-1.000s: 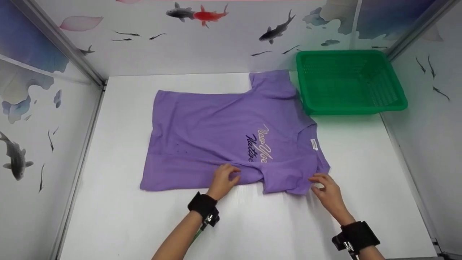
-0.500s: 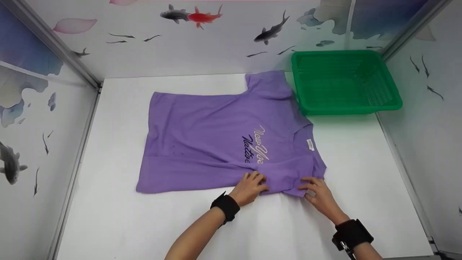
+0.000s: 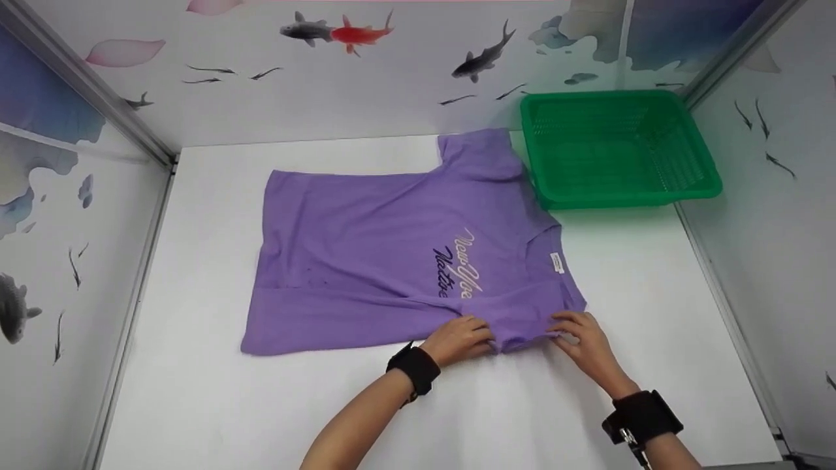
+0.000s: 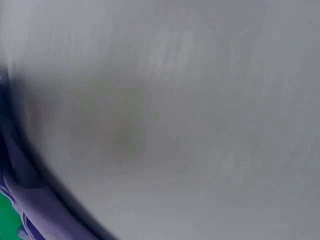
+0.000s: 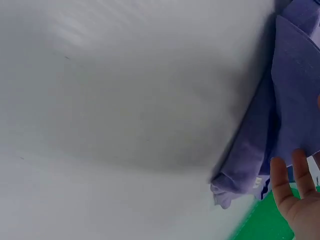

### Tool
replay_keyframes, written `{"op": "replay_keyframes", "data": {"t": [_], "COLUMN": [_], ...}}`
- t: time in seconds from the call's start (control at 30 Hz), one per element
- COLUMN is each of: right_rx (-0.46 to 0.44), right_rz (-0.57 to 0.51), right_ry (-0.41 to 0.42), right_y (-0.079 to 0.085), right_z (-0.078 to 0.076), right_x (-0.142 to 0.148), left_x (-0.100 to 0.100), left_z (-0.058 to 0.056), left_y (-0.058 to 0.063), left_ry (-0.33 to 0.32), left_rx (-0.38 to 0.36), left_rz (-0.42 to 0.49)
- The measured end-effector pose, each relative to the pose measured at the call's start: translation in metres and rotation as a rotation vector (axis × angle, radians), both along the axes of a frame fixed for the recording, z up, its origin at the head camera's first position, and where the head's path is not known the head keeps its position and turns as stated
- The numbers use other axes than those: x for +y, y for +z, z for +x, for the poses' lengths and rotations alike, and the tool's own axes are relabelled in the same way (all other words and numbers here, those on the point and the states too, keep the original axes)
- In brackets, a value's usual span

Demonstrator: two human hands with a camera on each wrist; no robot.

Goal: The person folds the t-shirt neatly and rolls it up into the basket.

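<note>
A purple T-shirt (image 3: 366,235) lies on the white table, collar toward the right, chest lettering up. Its near side is folded inward, and the near sleeve (image 3: 522,316) lies over the front. My left hand (image 3: 460,339) grips this sleeve at its left end, fingers curled into the cloth. At the sleeve's right end, my right hand (image 3: 584,336) pinches the edge near the collar. The right wrist view shows fingertips (image 5: 280,167) against the purple cloth (image 5: 295,100). In the left wrist view only a strip of the shirt (image 4: 45,205) shows, with the left hand out of frame.
A green plastic basket (image 3: 620,199) stands at the back right, against the far shoulder of the shirt. White panels (image 3: 366,98) printed with fish enclose the back and both sides of the white table (image 3: 261,411).
My left hand has moved right from the shirt's side to the sleeve and taken hold of it. The sleeve's near edge has bunched between the hands. The head view has shifted slightly.
</note>
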State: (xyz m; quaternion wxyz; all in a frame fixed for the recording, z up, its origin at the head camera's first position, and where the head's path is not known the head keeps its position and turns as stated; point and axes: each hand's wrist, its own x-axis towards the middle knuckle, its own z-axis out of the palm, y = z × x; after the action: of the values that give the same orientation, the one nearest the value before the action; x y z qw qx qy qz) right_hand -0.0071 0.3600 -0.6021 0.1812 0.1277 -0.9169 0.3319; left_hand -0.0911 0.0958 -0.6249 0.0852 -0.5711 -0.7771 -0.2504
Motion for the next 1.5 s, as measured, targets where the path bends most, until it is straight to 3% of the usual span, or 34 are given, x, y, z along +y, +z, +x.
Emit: {"op": "replay_keyframes", "data": {"t": [0.23,0.33,0.5,0.63,0.7,0.83,0.93,1.03,1.13,1.2,1.33,1.43,1.5], "right_rx": [-0.010,-0.005,-0.059,-0.157,-0.221,-0.319,-0.384,-0.496,-0.601,-0.634,-0.619,-0.601,-0.598], "right_rz": [-0.021,-0.010,-0.010,-0.082,-0.157,-0.276,-0.303,-0.320,-0.316,-0.271,-0.157,-0.122,-0.144], "right_ry": [-0.117,-0.168,-0.281,-0.403,-0.449,-0.495,-0.470,-0.379,-0.269,-0.227,-0.192,-0.193,-0.217], "right_y": [0.030,0.041,0.051,0.054,0.054,0.051,0.047,0.041,0.037,0.035,0.031,0.028,0.026], "right_z": [-0.037,-0.057,-0.091,-0.114,-0.123,-0.137,-0.144,-0.149,-0.147,-0.145,-0.136,-0.123,-0.110], "right_x": [0.009,0.007,-0.001,-0.008,-0.011,-0.019,-0.021,-0.022,-0.022,-0.021,-0.017,-0.009,-0.003], "left_x": [0.012,0.014,0.019,0.020,0.021,0.025,0.028,0.029,0.026,0.022,0.004,-0.023,-0.048], "left_z": [-0.025,-0.039,-0.062,-0.076,-0.081,-0.089,-0.095,-0.097,-0.094,-0.091,-0.085,-0.080,-0.075], "left_y": [0.021,0.032,0.041,0.043,0.044,0.049,0.051,0.049,0.047,0.045,0.042,0.038,0.036], "left_ry": [0.188,0.298,0.510,0.685,0.761,0.880,0.889,0.820,0.738,0.699,0.674,0.701,0.743], "left_rx": [-0.230,-0.277,-0.248,-0.252,-0.305,-0.483,-0.633,-0.765,-0.829,-0.809,-0.677,-0.612,-0.612], "left_rz": [0.208,0.242,0.227,0.194,0.185,0.170,0.128,0.050,-0.033,-0.081,-0.112,-0.110,-0.101]}}
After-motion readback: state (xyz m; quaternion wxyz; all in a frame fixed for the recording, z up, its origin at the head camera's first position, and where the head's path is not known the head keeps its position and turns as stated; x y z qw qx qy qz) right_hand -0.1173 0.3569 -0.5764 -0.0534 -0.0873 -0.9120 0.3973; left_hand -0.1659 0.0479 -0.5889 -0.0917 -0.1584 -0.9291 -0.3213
